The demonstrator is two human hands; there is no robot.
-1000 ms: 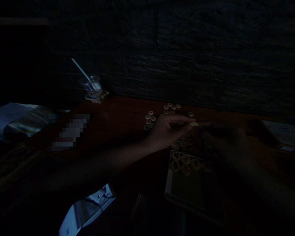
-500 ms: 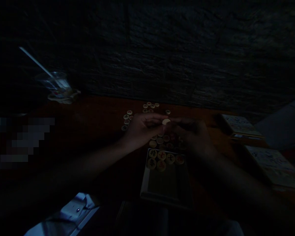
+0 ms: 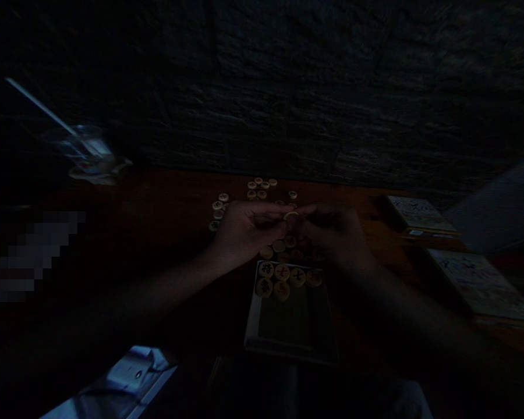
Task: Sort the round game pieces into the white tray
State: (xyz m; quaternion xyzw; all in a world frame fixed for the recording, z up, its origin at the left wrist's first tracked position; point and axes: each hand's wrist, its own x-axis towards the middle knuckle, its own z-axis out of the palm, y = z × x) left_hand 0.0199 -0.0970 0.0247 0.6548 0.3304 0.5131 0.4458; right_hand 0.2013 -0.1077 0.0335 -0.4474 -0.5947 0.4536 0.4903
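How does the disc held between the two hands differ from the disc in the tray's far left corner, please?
The held disc is raised between the fingertips of the left hand and the right hand, while the corner disc lies in the tray. The held disc's marking is unreadable in this dim light; the corner disc shows a dark character on its upward face. Both are pale and round.

In the tray (image 3: 283, 326), six pieces (image 3: 282, 272) lie at the far end; loose pieces (image 3: 278, 246) lie beyond; cup (image 3: 94, 148), far left; two boxes (image 3: 480, 282), right.
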